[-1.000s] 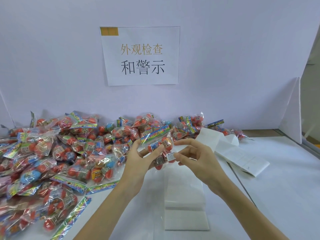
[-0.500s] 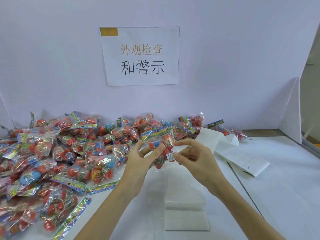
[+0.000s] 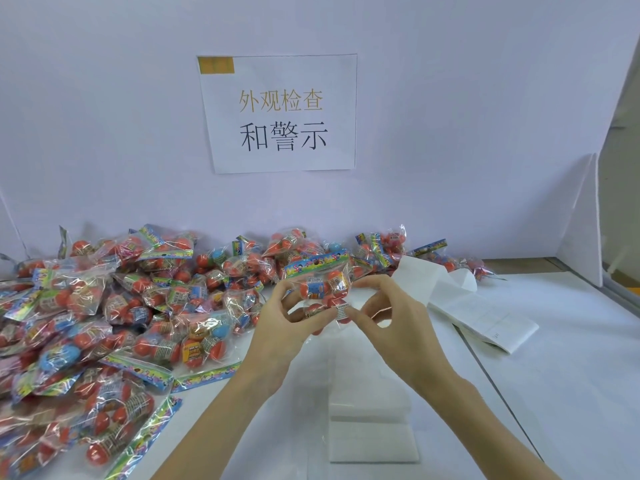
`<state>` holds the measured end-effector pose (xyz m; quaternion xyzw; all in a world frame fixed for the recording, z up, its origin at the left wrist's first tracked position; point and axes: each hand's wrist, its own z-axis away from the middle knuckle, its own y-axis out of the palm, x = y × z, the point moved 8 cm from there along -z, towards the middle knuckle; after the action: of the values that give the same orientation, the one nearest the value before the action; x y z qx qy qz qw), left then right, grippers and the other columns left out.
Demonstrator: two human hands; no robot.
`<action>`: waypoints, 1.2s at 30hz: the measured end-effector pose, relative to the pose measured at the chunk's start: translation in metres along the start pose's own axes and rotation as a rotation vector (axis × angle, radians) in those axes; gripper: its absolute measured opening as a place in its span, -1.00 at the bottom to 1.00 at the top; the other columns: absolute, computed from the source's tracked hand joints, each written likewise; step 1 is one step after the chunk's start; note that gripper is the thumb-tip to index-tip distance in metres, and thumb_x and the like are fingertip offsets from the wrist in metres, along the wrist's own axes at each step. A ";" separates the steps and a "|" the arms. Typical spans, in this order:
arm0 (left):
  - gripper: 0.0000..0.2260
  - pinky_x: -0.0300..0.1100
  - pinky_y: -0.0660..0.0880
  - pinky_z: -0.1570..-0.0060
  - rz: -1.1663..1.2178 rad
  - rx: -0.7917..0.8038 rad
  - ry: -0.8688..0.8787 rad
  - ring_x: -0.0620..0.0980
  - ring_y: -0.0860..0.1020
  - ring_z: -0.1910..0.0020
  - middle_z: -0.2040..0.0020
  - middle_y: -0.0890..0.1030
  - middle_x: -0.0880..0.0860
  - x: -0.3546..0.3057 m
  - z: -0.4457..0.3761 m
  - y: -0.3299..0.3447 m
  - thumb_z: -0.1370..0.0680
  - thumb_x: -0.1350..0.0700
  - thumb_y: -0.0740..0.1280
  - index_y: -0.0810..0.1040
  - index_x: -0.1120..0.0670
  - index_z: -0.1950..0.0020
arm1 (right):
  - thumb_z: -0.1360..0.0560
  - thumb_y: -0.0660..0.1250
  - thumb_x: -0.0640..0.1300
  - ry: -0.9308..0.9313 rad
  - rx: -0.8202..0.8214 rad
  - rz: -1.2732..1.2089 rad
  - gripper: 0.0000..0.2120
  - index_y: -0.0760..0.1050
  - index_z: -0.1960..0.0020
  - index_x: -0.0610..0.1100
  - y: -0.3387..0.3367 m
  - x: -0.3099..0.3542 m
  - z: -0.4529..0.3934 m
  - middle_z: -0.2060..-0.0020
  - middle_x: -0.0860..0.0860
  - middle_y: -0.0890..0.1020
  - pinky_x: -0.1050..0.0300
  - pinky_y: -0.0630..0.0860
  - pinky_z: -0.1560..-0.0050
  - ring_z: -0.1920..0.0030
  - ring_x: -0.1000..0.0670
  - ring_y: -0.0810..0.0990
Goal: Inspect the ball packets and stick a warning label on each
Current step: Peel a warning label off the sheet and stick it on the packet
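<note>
**Labelling in progress: one packet in hand, a large heap yet to be checked**

A single ball packet (image 3: 320, 289) is held up over the bench (image 3: 554, 375), in front of the wall sign (image 3: 280, 112) and just right of the heap of packets (image 3: 114, 317). The left hand (image 3: 280, 327) grips the packet from the left, its fingers (image 3: 294, 289) curled round the clear film. The right hand (image 3: 394, 323) pinches the lower right part of the packet, thumb and forefinger closed where a small white warning label (image 3: 343, 310) sits on the film. Judged from this pose, the label is on this packet and is being pressed flat. The heap, left of the held packet, spreads to the bench's near edge and along the wall; labels cannot be made out on these packets, so how many are finished cannot be told. Label backing strips lie below the held packet (image 3: 370, 434) and to its right (image 3: 478, 310). Most of the task appears to remain.
</note>
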<state>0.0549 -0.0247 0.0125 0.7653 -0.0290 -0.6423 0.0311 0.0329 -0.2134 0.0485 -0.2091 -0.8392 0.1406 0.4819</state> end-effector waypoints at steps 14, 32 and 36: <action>-0.46 -0.15 0.62 0.04 0.079 0.148 -0.001 0.05 0.70 -0.07 -0.15 0.73 0.04 -0.003 0.003 0.010 -0.36 0.11 0.64 0.59 -0.17 -0.28 | -0.63 0.37 -0.25 0.556 0.403 -0.878 -0.75 0.63 -0.28 -0.28 0.030 -0.025 0.010 -0.18 -0.25 0.70 0.09 0.62 -0.25 -0.13 -0.11 0.69; -0.70 -0.15 0.65 0.11 -0.036 -0.027 -0.001 0.06 0.69 -0.03 -0.04 0.71 0.03 -0.007 -0.004 -0.008 -0.54 -0.10 0.41 0.65 0.05 -0.18 | -0.55 0.47 0.01 -0.012 0.629 -1.857 -0.11 -0.01 -0.68 0.17 -0.082 0.022 -0.013 -0.44 -0.19 0.44 0.07 0.48 -0.19 -0.24 -0.14 0.56; -0.86 -0.32 0.46 0.02 -0.691 -0.220 0.274 -0.14 0.57 -0.07 -0.14 0.63 0.04 -0.019 -0.003 -0.030 -0.58 0.14 0.48 0.64 0.02 -0.13 | -0.69 0.30 -0.08 0.150 0.681 -1.774 -0.44 0.25 -0.64 -0.09 -0.049 0.007 -0.007 -0.27 -0.20 0.57 0.03 0.56 -0.10 -0.06 -0.12 0.60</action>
<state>0.0549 0.0073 0.0295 0.8009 0.3038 -0.5059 -0.1017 0.0256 -0.2525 0.0786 0.6469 -0.5728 -0.0532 0.5006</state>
